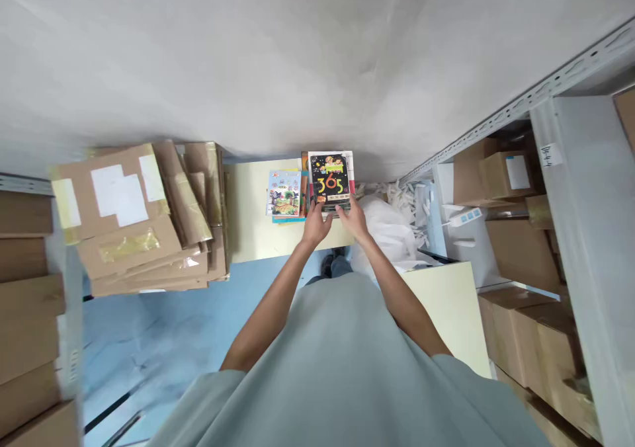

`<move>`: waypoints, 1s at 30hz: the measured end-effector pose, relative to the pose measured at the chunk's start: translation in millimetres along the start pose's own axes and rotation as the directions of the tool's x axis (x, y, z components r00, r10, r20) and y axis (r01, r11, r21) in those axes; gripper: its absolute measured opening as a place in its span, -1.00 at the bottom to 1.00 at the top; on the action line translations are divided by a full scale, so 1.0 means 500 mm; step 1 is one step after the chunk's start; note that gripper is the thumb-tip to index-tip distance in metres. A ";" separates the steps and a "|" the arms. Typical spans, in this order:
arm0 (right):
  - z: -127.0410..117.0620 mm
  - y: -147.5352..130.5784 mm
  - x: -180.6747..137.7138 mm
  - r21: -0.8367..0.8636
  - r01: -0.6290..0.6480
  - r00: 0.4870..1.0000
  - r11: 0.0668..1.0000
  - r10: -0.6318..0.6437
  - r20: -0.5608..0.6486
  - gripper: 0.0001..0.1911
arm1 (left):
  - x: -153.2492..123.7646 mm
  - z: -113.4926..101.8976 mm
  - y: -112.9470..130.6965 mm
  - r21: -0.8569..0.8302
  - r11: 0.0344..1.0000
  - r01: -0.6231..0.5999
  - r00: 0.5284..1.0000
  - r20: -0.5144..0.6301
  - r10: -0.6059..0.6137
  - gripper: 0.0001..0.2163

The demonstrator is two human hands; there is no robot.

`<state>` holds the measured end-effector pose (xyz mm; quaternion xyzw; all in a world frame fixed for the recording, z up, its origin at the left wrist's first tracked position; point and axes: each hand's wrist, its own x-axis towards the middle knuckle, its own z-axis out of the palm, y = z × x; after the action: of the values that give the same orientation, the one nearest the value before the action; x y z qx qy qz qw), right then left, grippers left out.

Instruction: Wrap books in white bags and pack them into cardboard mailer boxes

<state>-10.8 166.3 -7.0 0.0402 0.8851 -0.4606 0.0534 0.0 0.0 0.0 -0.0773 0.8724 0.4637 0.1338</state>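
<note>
Gripping by its near corners, with bare left hand (316, 225) and bare right hand (354, 221), a flat, rectangular black book (330, 168) with a big coloured "365" printed on its cover; thumbs on top, other fingers mostly hidden. Held at twelve o'clock from the body, over a white, red-edged book (352, 187); cannot tell whether lifted or resting. Just beside, at nine o'clock, a loose pile of thin paper booklets (286, 197) with a pale-blue illustrated cover uppermost. Beneath, a smooth, pale-yellow rectangular tabletop (248, 219). Farther toward nine, an uneven stack of flattened brown cardboard (141, 242), patched with white labels and shiny yellowish tape. Near, at four o'clock, a crumpled white plastic bag (389, 229); at three, tangled white paper strips (404, 202). Farther at three, a white plastic power strip (466, 216) and boxy brown cartons (520, 255) on grey metal shelving (575, 169). Beyond, at twelve, a matte, smudged grey wall (317, 63).
</note>
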 end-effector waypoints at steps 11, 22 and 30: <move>-0.015 0.016 -0.124 -0.064 -0.280 0.958 0.958 0.275 -0.083 -0.54 | -0.145 0.028 -0.063 -0.345 0.918 0.193 0.969 -0.078 -0.233 -0.51; -0.048 0.012 -0.272 0.154 -0.266 0.955 0.952 0.281 -0.091 -0.63 | -0.234 -0.022 -0.084 -0.497 0.825 0.269 0.962 0.091 -0.259 -0.41; -0.120 0.014 -0.460 0.424 -0.282 0.832 0.861 0.439 -0.338 -0.46 | -0.288 0.028 -0.013 -0.600 0.724 0.341 0.899 0.433 -0.064 -0.33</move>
<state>214.8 214.4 51.6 0.3172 0.7522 -0.5743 -0.0607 141.2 9.4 31.4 -0.1245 0.5928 0.7302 0.3160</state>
